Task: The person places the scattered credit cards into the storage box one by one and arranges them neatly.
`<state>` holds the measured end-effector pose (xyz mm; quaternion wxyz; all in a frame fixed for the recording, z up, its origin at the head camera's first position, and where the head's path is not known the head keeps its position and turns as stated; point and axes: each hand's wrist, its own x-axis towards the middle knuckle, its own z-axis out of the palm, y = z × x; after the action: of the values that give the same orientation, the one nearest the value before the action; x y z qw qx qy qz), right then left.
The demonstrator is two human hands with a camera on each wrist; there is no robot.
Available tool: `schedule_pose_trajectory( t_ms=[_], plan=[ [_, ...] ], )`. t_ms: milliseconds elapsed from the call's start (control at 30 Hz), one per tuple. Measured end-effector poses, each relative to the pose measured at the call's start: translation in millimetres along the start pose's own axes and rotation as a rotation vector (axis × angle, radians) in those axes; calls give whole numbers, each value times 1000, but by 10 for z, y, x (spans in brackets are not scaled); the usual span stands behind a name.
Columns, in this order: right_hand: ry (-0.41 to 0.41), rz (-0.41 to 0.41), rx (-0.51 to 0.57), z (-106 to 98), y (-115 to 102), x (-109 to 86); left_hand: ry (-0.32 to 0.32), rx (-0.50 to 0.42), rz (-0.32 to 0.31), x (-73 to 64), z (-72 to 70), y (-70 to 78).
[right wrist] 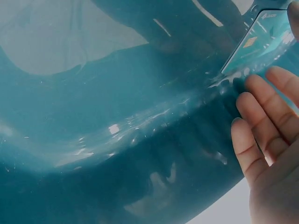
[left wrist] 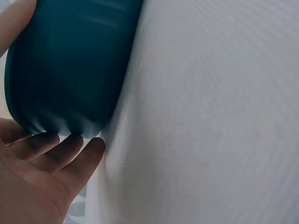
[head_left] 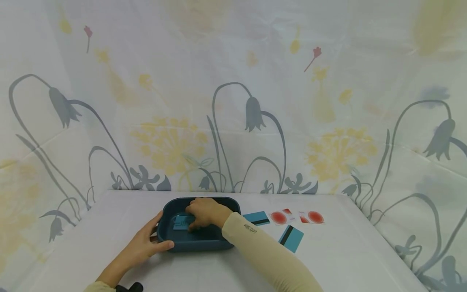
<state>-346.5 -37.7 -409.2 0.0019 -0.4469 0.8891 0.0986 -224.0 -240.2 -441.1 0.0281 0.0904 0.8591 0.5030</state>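
A dark teal rectangular tub (head_left: 197, 245) with rounded corners stands on the white-covered table. My left hand (head_left: 144, 239) holds its left end, thumb against the front corner and fingertips on the end wall; the left wrist view shows those fingers (left wrist: 77, 163) against the tub wall (left wrist: 70, 70). Inside the tub is a blue card (head_left: 181, 222), with a gold chip on the card (right wrist: 261, 37) in the right wrist view. My right hand (head_left: 208, 211) reaches into the tub beside the card. Its thumb meets the card's edge while the other fingers (right wrist: 261, 126) spread loosely.
Right of the tub lie two blue cards with black stripes, one near the tub (head_left: 257, 217), the other striped card (head_left: 292, 238) nearer me. Two white cards with red circles, a left one (head_left: 279, 217) and a right one (head_left: 312, 217), lie behind. A flower-patterned backdrop (head_left: 233, 142) hangs behind the table.
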Motion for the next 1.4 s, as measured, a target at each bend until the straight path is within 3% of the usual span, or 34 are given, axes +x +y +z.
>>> schedule_pose_trajectory(
  t_ms=[267, 633, 900, 1400],
  plan=[
    [-1, 9, 88, -6, 62, -24, -7, -4, -6, 10, 21, -4],
    [33, 15, 132, -311, 182, -160, 16, 30, 25, 1, -5, -32],
    [61, 23, 139, -470, 246, -462, 6, 19, 23, 12, 26, -26],
    [118, 94, 211, -379, 506, -1116, 19, 28, 5, 23, 30, -22]
  ],
)
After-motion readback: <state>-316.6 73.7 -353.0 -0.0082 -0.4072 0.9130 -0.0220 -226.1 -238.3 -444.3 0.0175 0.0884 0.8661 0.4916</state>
